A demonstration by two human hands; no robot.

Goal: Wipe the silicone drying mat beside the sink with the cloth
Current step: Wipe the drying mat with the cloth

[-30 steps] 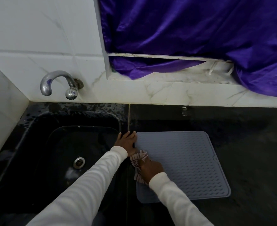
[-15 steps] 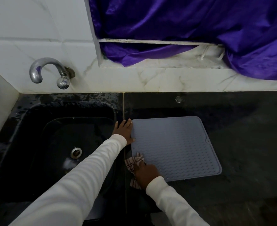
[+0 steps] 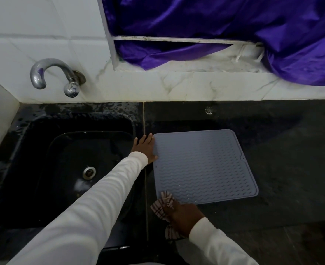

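**Head view: cloth at the near left corner of the drying mat**

The head view looks down on a dark counter with a black sink set into its left part. A grey silicone drying mat lies flat on the counter just to the right of the sink, its ridged surface fully in sight apart from the near left corner.

The left hand lies flat with its fingers straight, on the strip of counter between the sink and the mat. Its fingertips and thumb touch the mat's left edge; it grasps nothing.

The right hand sits at the mat's near left corner, knuckles up, with a checked cloth bunched under it. The cloth sticks out past the fingers onto the mat's corner and the counter beside it, and another bit of it shows below the wrist. The fingers curve down over the cloth, but whether they pinch it or only press it down cannot be told from above.

Both arms wear white sleeves. A chrome tap projects from the white tiled wall above the sink. A purple curtain hangs over the sill behind the counter.
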